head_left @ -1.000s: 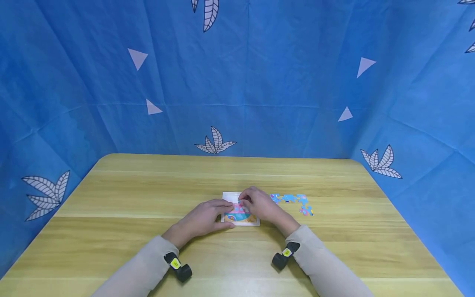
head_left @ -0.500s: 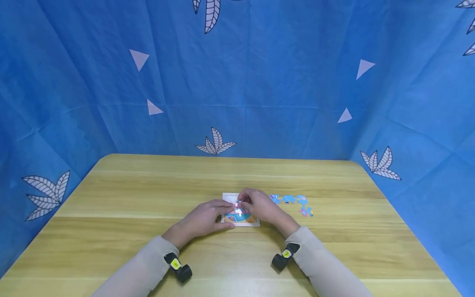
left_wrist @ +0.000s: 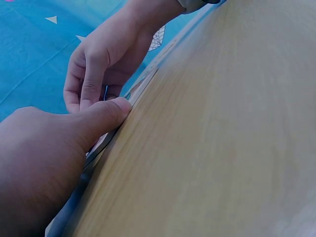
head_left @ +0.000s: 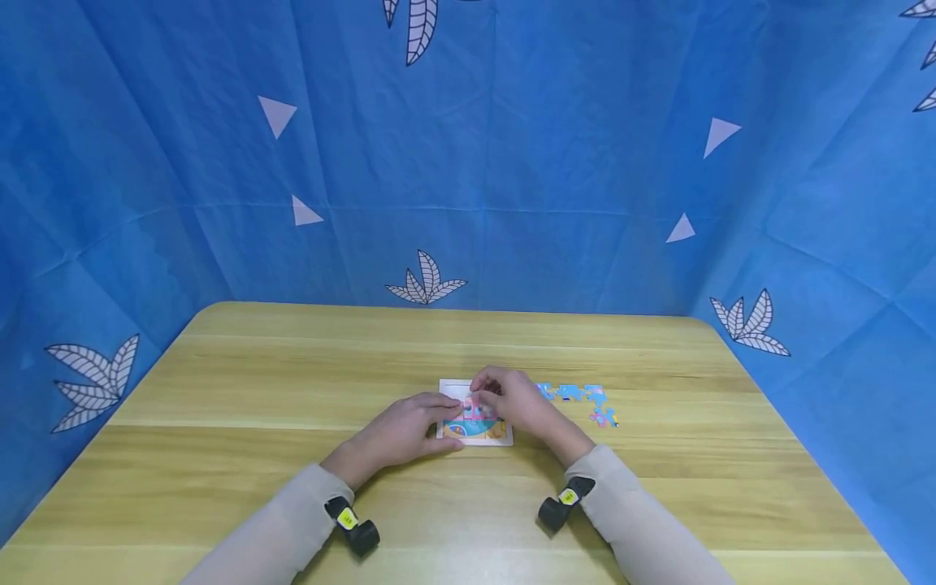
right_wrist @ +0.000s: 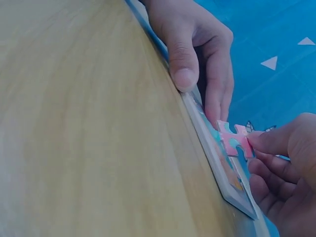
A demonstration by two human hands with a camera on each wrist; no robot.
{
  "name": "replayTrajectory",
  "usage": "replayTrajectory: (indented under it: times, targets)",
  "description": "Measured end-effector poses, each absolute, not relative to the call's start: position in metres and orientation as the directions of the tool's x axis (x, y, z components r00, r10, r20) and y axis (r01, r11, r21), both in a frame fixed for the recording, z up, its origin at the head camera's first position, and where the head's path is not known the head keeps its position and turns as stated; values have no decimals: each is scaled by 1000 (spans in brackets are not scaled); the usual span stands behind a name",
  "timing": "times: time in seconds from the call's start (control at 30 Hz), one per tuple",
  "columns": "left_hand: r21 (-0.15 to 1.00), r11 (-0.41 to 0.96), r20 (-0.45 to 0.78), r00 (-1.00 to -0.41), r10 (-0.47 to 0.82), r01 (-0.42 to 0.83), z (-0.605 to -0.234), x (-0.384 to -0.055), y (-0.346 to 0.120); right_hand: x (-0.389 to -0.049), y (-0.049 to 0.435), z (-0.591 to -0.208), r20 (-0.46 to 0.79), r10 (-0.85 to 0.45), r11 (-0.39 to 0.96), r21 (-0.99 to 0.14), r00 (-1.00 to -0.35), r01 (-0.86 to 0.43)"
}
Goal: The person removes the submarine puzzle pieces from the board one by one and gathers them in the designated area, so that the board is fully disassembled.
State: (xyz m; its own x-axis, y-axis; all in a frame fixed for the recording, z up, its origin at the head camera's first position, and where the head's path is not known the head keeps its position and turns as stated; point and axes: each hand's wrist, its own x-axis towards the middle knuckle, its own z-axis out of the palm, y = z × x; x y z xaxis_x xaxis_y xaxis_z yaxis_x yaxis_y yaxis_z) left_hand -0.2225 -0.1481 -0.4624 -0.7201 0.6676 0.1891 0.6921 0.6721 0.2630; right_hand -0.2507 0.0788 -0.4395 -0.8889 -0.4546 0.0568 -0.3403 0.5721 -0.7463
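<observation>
A small jigsaw puzzle in a white-rimmed tray (head_left: 500, 442) lies on the table, its lower part filled with teal and orange picture. My left hand (head_left: 405, 426) rests at its left side. Its straight thumb presses the near rim, while the fingers reach over the picture. Above the tray, my right hand (head_left: 515, 404) pinches a pink and teal puzzle piece (right_wrist: 230, 139) between thumb and fingers. In the right wrist view the piece is tilted over the tray, close to the left fingertips; whether they touch is unclear. The hands hide part of the picture.
Several loose blue puzzle pieces (head_left: 569, 392) lie in a row to the right of the tray. Nearer, more pieces (head_left: 604, 418) in pink, blue and yellow sit together. A blue patterned cloth (head_left: 483, 162) hangs behind the wooden table (head_left: 307, 349).
Both hands stay almost in place. Half a second ago a bright white patch showed in the picture's middle; now pink and teal show there.
</observation>
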Motion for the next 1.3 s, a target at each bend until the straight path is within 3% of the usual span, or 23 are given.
replayTrajectory:
  times: [0.77, 1.3]
  targets:
    - [269, 678, 173, -726, 665, 684, -461, -222, -148, -253, 99, -425, 124, -430, 544, -755, -894, -366]
    - [275, 696, 144, -744, 652, 663, -458, -221, -146, -250, 136, -417, 86, -420, 588, -732, -903, -343]
